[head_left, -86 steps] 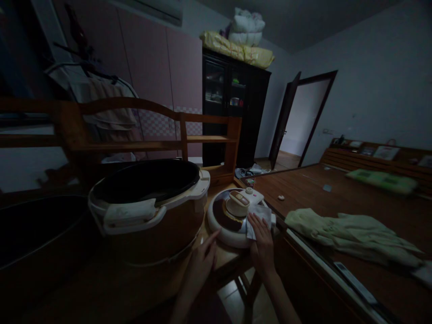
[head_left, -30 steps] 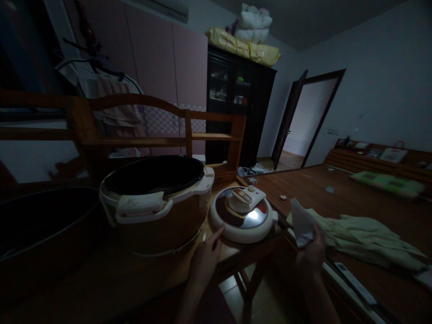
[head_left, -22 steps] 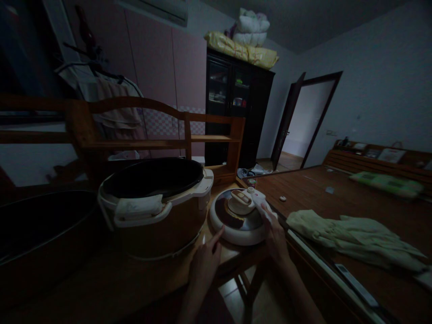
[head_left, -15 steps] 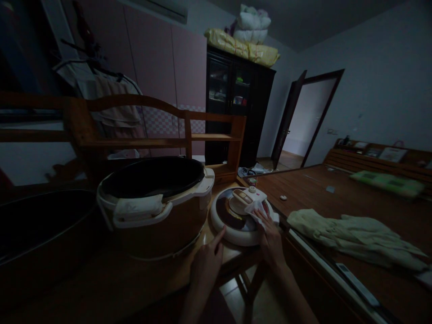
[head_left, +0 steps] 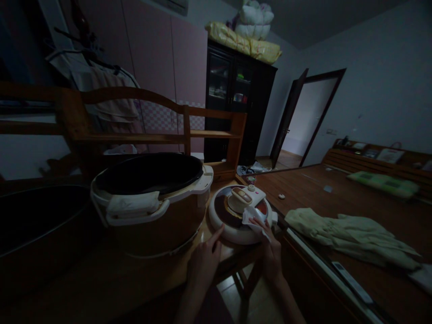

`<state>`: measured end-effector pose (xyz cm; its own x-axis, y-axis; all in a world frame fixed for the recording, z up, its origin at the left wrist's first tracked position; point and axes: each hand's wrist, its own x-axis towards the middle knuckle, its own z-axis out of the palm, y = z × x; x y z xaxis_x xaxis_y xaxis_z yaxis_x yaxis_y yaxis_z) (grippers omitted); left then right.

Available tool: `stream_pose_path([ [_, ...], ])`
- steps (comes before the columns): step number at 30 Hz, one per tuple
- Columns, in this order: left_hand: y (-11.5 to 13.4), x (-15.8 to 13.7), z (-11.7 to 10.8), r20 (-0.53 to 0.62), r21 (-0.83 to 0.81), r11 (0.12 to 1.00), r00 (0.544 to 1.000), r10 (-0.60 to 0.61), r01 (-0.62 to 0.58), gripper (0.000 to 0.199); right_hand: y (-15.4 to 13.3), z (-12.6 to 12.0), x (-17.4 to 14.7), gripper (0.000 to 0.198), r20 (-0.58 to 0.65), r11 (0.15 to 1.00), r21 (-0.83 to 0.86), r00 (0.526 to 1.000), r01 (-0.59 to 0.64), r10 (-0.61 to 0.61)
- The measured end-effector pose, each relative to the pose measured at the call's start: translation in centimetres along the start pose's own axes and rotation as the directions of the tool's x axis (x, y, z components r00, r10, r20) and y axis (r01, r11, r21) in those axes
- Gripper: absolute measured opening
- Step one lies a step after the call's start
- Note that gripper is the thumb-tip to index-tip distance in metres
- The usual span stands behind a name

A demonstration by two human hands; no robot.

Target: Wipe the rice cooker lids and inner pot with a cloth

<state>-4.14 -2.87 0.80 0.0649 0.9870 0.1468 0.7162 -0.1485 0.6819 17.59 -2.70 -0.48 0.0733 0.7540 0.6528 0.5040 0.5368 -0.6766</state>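
Observation:
A round rice cooker lid (head_left: pixel 217 219), white-rimmed with a dark centre and a raised handle, lies on the wooden table beside the big open cooker (head_left: pixel 158 229). My right hand (head_left: pixel 270 249) presses a white wipe (head_left: pixel 251 218) onto the lid's right front part, its fingers closed over it. At the lid's near left edge is my left hand (head_left: pixel 204 261), one finger reaching up to the rim and the others curled; it appears to hold the edge, though its lower fingers are hidden.
A dark inner pot (head_left: pixel 43 225) stands at the left. Folded white cloth (head_left: pixel 133 204) rests at the cooker's front handle. A wooden bed (head_left: pixel 303 186) on the right bears pale green clothing (head_left: pixel 337 229) and a remote control (head_left: pixel 353 282). A wooden shelf rack (head_left: pixel 135 137) rises behind the table.
My right hand has drawn the wipe slightly left and down across the lid, uncovering more of the lid's right side. My left hand stays at the rim.

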Motion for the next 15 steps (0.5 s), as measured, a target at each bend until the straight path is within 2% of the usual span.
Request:
stream_pose_path([
  [3,-0.1,0.1,0.1,0.001,0.008,1.0,1.0,-0.015,0.015,0.047,0.8,0.7,-1.5,0.042,-0.08,0.991,0.076,0.99,-0.107,0.113],
  [5,-0.2,0.1,0.2,-0.002,0.021,1.0,1.0,-0.012,0.012,0.048,1.9,0.8,-3.0,0.041,-0.231,0.983,0.057,0.956,-0.175,0.183],
  [6,-0.2,0.2,0.3,-0.004,0.033,0.999,1.0,-0.013,0.013,0.049,2.5,0.7,-3.7,0.04,-0.392,0.979,0.02,0.899,-0.204,0.196],
  [9,-0.2,0.2,0.3,-0.005,0.072,0.997,0.999,-0.035,0.035,0.049,3.9,-1.0,-5.1,0.047,-0.57,0.963,0.007,0.79,-0.271,0.226],
  [11,-0.1,0.2,0.3,0.003,0.073,0.996,0.999,-0.046,0.046,0.049,4.4,-3.1,-4.6,0.054,-0.727,0.928,0.058,0.622,-0.367,0.291],
  [12,0.0,0.1,0.2,0.008,0.066,0.997,0.999,-0.049,0.048,0.049,4.5,-4.3,-3.9,0.059,-0.73,0.914,0.065,0.605,-0.399,0.316],
  [15,0.1,0.0,0.1,0.012,0.022,0.999,0.999,-0.048,0.047,0.048,4.7,-8.0,-0.6,0.069,-0.725,0.905,0.033,0.614,-0.424,0.314],
])
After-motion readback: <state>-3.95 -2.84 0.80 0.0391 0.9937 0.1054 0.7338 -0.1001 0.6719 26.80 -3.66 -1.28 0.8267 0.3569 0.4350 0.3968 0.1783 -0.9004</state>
